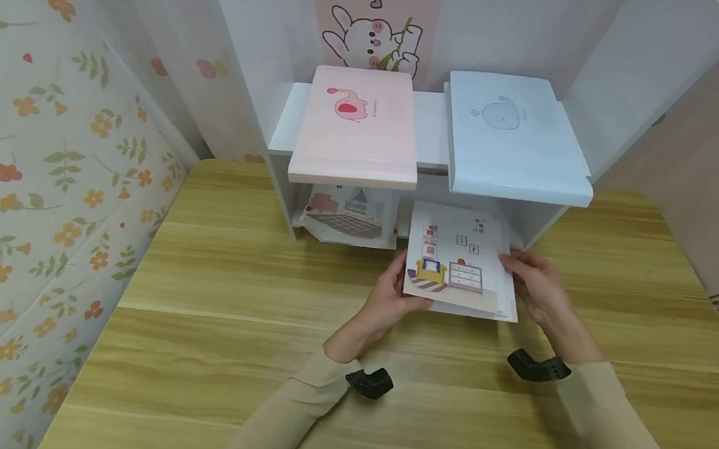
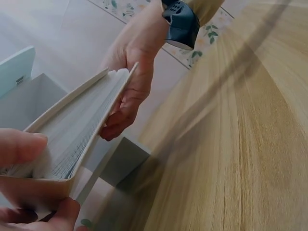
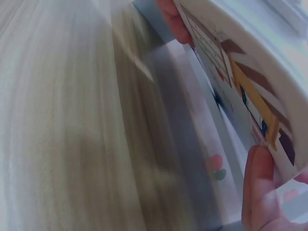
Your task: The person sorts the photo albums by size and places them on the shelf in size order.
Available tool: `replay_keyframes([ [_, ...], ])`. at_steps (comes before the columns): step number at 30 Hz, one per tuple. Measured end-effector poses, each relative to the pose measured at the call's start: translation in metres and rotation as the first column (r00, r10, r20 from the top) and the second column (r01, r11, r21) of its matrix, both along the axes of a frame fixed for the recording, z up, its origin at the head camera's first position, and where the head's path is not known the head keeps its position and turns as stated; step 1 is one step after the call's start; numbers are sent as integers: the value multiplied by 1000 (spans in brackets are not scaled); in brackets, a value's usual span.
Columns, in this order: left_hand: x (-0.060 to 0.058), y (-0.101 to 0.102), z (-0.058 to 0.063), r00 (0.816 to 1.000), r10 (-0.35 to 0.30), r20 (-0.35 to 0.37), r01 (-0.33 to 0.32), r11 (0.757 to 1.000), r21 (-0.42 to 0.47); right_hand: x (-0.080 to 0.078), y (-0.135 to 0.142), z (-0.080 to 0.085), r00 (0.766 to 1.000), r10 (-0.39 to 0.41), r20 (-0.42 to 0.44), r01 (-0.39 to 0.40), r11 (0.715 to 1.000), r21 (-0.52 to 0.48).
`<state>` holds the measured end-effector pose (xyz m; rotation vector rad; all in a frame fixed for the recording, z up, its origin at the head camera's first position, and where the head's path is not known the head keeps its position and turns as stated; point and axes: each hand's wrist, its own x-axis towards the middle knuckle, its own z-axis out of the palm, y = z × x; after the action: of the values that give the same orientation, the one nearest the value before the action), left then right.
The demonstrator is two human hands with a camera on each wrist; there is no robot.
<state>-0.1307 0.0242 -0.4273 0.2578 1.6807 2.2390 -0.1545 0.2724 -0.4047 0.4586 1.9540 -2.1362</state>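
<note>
Both hands hold a white photo album with a drawn room on its cover, just in front of the lower right shelf opening. My left hand grips its left edge near the front corner. On the opposite side, the thumb of my right hand lies over the edge of the cover. In the left wrist view, the stacked pages of the album show between its covers. The illustrated cover appears up close in the right wrist view, with fingers at two of its edges.
A white shelf unit stands at the back of the wooden table. Its upper shelf carries a pink elephant album and a pale blue whale album. Another illustrated album lies in the lower left opening.
</note>
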Motion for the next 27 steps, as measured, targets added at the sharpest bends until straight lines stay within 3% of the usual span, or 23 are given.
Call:
replay_keyframes([
  [2, 0, 1, 0, 1000, 15, 12, -14, 1000, -9, 1, 1, -1, 1000, 12, -13, -12, 1000, 0],
  [5, 1, 3, -1, 999, 37, 26, -36, 999, -36, 3, 4, -3, 997, 73, -38, -69, 993, 92],
  [10, 0, 6, -3, 996, 77, 46, -72, 994, -88, 9, 10, -6, 968, 238, -79, -212, 944, 254],
  [16, -2, 9, -4, 991, 117, 70, -107, 985, -132, 13, 13, -7, 927, 360, -108, -318, 904, 287],
  [27, -4, 15, -4, 977, 187, 99, -163, 964, -211, 13, 14, -3, 876, 474, -83, -425, 843, 329],
])
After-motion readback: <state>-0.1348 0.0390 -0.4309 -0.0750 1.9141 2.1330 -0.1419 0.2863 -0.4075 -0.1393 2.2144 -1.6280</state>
